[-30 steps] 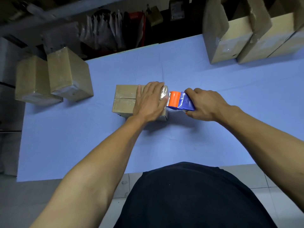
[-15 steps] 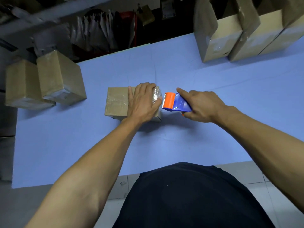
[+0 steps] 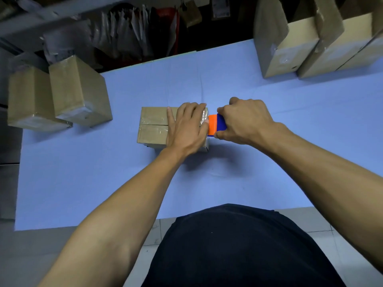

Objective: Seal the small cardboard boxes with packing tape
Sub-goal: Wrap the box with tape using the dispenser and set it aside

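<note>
— Two hands at mid-surface? 
— Left hand flat on small box; right hand gripping tape dispenser against box's right edge. 
— Room? 
— Open blue all round; sealed boxes far left.

Blue table. Small box lies mid-table. Left of it, two closed boxes side by side; far right of it, open-flapped boxes.

Blue table, tiled floor (perhaps shelving behind)
</note>
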Action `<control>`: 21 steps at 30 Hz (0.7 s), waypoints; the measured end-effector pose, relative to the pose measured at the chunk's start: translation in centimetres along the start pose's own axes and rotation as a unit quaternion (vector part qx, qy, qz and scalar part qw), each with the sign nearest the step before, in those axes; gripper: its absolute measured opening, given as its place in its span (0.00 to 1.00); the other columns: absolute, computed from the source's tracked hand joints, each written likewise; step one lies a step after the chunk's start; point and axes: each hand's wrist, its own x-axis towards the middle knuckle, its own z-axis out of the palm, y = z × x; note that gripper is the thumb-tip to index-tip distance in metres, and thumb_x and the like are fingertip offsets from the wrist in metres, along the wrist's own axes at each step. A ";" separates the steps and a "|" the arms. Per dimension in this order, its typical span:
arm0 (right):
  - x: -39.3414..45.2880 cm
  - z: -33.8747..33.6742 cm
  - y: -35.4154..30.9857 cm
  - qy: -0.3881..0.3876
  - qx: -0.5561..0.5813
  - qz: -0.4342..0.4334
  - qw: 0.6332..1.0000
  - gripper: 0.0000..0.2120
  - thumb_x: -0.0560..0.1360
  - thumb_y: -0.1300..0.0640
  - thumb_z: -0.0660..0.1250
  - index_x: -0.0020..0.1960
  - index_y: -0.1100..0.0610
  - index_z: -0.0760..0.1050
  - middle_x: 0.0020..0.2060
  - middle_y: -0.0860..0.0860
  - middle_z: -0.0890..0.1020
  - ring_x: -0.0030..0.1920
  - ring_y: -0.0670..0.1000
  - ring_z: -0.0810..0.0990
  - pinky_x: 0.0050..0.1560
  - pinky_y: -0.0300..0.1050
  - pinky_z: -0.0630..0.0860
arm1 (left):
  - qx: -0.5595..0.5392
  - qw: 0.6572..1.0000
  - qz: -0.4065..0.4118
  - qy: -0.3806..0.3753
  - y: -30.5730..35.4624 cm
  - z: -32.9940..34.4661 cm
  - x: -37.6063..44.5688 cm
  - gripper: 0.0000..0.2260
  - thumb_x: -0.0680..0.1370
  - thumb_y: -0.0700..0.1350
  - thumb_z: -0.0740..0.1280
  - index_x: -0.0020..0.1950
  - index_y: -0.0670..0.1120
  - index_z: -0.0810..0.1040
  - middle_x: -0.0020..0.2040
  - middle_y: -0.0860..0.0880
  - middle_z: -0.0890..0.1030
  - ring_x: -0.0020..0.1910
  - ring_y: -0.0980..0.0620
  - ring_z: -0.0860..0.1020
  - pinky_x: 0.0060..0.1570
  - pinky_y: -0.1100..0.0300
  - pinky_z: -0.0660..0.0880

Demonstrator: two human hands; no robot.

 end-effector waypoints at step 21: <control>-1.4 2.6 3.7 -0.022 0.214 0.130 0.968 0.28 0.67 0.46 0.74 0.65 0.50 0.72 0.55 0.54 0.72 0.51 0.61 0.78 0.46 0.47 0.70 | -0.010 0.985 -0.148 -0.088 2.0 -2.2 2.0 0.25 0.81 0.65 0.53 0.73 0.55 0.69 0.76 0.49 0.66 0.76 0.45 0.60 0.74 0.38 0.46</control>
